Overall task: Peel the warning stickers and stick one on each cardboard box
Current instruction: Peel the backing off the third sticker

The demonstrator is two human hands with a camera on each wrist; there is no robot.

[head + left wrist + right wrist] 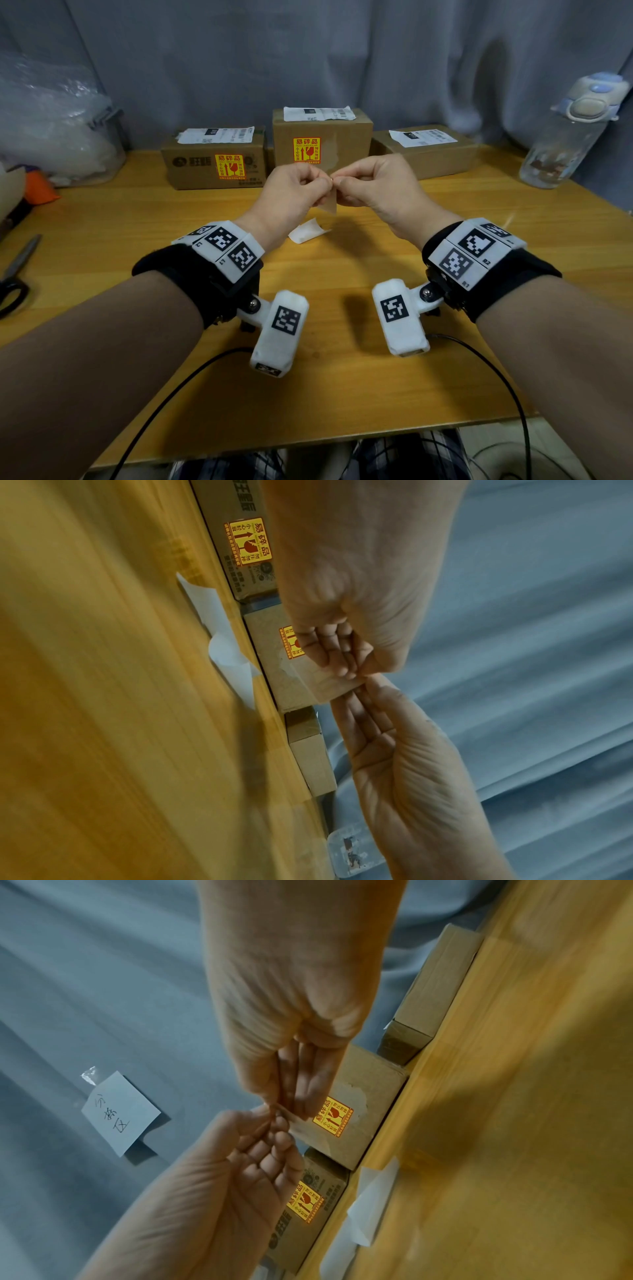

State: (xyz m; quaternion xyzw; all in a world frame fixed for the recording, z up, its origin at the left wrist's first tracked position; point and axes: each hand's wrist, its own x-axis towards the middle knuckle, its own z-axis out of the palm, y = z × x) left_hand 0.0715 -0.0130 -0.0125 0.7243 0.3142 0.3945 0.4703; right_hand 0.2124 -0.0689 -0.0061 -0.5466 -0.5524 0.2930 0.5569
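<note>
We see our left hand (291,188) and right hand (373,181) meet above the table (137,219), both pinching one small sticker (328,205) on its backing, in front of the middle cardboard box (322,137), which already wears a warning sticker (306,149).

The table (144,219) is yellowish wood with a smooth, faintly shiny grain. The three cardboard boxes (322,137) are matt brown, with white paper labels (318,113) on top. Glossy yellow-and-red stickers (230,167) sit on two. At 12 o'clock hangs soft grey cloth (342,51); at 2 o'clock, a clear plastic bottle (568,137).
</note>
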